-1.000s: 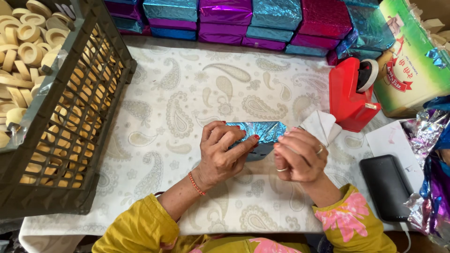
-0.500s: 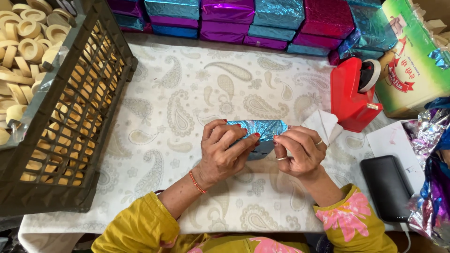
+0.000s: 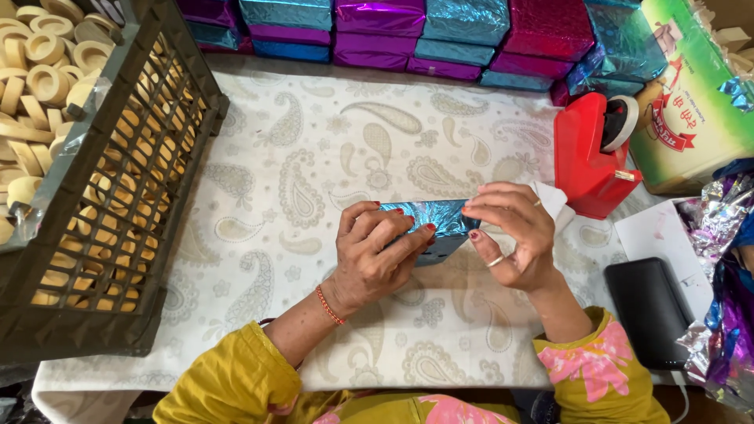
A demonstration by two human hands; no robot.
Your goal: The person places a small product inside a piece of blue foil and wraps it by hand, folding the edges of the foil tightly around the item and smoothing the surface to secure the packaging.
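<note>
1. The left hand [image 3: 375, 255] clasped a blue foil packet [image 3: 437, 224] on the tablecloth [image 3: 314, 157], fingers curled over it.
2. The right hand [image 3: 512, 235] pinched the packet's right end.
3. A dark crate [image 3: 129, 204] at left held pale rings [image 3: 43, 71].

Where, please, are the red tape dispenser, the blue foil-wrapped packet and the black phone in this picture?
red tape dispenser [image 3: 585, 161], head view, its red body.
blue foil-wrapped packet [image 3: 440, 216], head view, its shiny top.
black phone [image 3: 650, 310], head view, its flat face.
</note>
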